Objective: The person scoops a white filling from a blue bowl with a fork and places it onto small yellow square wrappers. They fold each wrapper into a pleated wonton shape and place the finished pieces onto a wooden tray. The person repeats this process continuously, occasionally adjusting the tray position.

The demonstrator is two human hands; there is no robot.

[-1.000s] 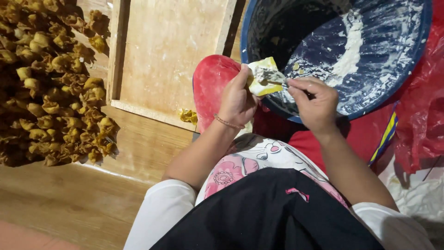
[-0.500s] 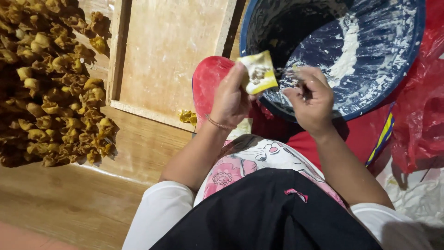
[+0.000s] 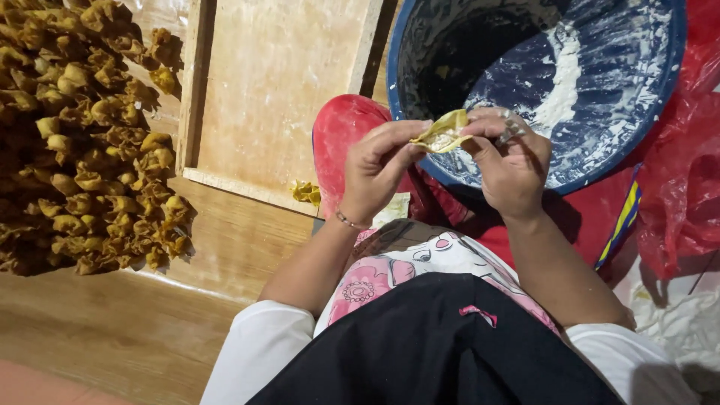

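- Two bare hands meet in front of the chest, above the near rim of a blue basin (image 3: pixel 420 45)
- left hand (image 3: pixel 382 169): fingers curled, thumb and fingertips pinched on the left edge of a yellow wrapper (image 3: pixel 444 132); a thin bracelet (image 3: pixel 346 220) sits at the wrist
- right hand (image 3: pixel 510 161): fingers curled inward, tips closed on the right edge of the same wrapper; a small metal utensil (image 3: pixel 510 131) shows between these fingers, its shape too small to tell
- yellow wrapper: half folded, held between both hands, clear of the basin, a pale bit of filling showing at the fold
- blue basin: tilted toward the person, inside wall smeared with white paste (image 3: pixel 562 82), thickest in a streak on the upper right part
- red stool or lid (image 3: pixel 341 142): lies below the left hand, partly tucked under the basin
- pale wooden board (image 3: pixel 277 90): left of the basin, dusted with flour, resting on a wooden floor (image 3: pixel 112 330)
- one stray folded piece (image 3: pixel 306 192) lies at the board's near corner, just beside the red item
- heap of folded dumplings (image 3: pixel 82 142): fills the left side, well apart from the hands, yellow-brown, many pieces piled touching one another
- red plastic sheet (image 3: pixel 682 172): crumpled on the far right, beside the basin
- person's lap in lower view: black cloth over a printed pink and white garment, white sleeves at both elbows
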